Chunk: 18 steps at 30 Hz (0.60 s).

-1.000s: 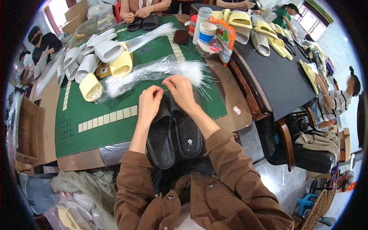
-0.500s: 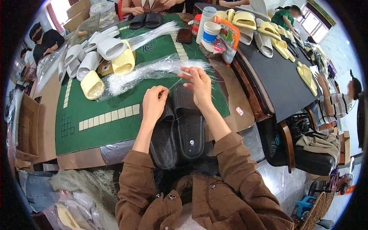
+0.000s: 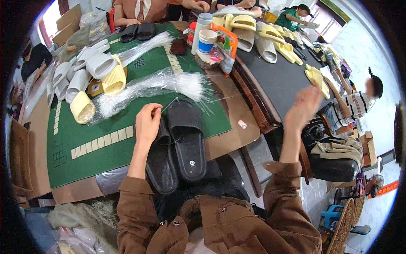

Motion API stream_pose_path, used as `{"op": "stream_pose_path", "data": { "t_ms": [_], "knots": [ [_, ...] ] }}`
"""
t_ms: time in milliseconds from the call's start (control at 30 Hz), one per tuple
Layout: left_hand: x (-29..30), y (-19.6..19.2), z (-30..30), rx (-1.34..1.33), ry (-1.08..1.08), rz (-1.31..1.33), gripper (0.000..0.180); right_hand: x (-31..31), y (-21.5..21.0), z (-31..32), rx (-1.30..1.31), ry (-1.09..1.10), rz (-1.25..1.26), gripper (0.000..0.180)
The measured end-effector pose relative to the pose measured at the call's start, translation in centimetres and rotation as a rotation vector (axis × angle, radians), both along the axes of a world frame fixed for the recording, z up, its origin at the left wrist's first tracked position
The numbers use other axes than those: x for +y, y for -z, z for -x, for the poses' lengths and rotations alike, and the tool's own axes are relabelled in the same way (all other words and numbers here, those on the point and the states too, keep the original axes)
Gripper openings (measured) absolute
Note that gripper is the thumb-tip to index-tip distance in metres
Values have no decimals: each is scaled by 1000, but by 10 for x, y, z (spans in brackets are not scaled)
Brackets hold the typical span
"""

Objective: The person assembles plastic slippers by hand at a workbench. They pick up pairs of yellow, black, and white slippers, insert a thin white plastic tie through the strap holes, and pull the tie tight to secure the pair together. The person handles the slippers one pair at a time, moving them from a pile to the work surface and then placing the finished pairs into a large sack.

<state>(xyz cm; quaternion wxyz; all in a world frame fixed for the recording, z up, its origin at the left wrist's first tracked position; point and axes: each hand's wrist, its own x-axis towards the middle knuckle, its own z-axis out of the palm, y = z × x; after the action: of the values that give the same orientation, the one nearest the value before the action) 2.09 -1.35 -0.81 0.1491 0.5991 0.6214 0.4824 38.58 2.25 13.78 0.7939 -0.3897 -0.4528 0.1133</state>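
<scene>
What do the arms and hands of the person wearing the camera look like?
They have loose brown sleeves with wide cuffs stopping short of the wrists. No glove covers the left hand or right hand. The right one is blurry, so its small details are hard to see.

Brown long-sleeved jacket [image 3: 230,220] with shiny round snaps [image 3: 176,223] and wide cuffs [image 3: 135,185].
</scene>
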Motion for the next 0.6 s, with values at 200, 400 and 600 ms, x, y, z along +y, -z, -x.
{"op": "stream_pose_path", "data": {
  "t_ms": [200, 400, 600],
  "knots": [
    [-37, -51, -41, 340, 55, -340, 16, -21, -29, -104, -422, 531, -186, 27],
    [-72, -19, -89, 686, 255, -90, 56, 63, 5, -86, -617, 238, 315, 54],
    [-94, -21, -83, 704, 139, 37, 70, 192, -5, -66, -715, 26, 573, 55]
  ]
}}
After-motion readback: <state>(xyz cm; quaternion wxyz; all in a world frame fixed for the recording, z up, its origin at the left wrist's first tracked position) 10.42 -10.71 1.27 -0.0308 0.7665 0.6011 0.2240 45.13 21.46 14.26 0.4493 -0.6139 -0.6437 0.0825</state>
